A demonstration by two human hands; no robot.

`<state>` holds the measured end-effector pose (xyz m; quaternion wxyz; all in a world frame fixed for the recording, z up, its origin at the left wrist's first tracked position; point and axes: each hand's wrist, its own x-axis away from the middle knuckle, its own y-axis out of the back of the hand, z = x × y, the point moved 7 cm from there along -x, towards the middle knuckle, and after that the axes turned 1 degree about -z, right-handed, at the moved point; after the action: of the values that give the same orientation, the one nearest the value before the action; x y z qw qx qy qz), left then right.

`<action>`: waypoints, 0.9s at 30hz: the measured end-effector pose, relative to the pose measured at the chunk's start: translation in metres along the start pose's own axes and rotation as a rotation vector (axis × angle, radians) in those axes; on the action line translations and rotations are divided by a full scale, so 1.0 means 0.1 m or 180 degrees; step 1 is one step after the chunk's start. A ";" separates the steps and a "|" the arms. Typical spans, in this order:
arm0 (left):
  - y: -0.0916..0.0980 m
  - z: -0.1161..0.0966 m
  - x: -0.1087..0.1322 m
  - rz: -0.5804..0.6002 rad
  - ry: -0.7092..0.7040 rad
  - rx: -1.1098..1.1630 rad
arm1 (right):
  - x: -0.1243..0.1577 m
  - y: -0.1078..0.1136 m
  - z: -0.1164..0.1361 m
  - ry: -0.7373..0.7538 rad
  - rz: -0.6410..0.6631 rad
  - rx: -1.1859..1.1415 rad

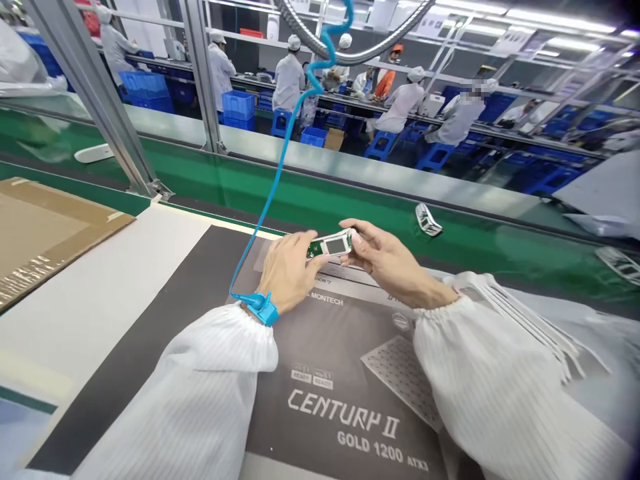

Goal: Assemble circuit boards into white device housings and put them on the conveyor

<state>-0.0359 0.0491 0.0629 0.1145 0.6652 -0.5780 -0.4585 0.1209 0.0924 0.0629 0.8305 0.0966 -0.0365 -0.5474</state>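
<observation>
Between both hands is a small electronic device (336,246) with a white frame, a grey screen and a bare green circuit board at its left end. My left hand (290,267) grips the board end, thumb below and fingers above. The fingers of my right hand (383,257) close around the screen end. A blue wrist strap (260,307) with a coiled blue cord circles my left wrist. Both hands are above a dark printed cardboard sheet (320,347) marked CENTURY II. The underside of the device is hidden.
Beyond the bench runs a green conveyor belt (320,207) carrying a similar white device (428,220) and another (620,263) at far right. White strips (525,320) lie beside my right sleeve. A brown cardboard piece (50,227) rests at left. Metal posts (95,93) rise there; co-workers sit farther back.
</observation>
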 end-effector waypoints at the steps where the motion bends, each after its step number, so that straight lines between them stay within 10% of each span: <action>1: -0.08 -0.01 0.03 0.0292 0.0082 0.0046 | 0.12 0.00 -0.02 0.0068 -0.0089 0.0114; 6: -0.27 -0.05 0.18 0.0853 0.0409 0.0275 | 0.49 0.13 0.06 0.0949 -0.1188 0.1897; 11: -0.29 -0.03 0.19 0.0850 0.0502 0.0198 | 0.57 -0.05 0.14 0.1342 -0.1247 0.3546; 17: -0.09 0.38 0.07 0.0222 0.1549 0.0114 | 0.36 -0.11 0.11 0.1160 -0.0989 0.3071; 27: -0.11 0.29 0.08 0.0345 0.1230 0.0097 | 0.02 -0.34 0.19 0.1623 -0.1116 0.3737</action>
<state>-0.0509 0.0561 0.0357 0.2377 0.7104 -0.5871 -0.3068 0.0879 0.0751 0.0747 0.5212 0.6641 -0.1148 -0.5236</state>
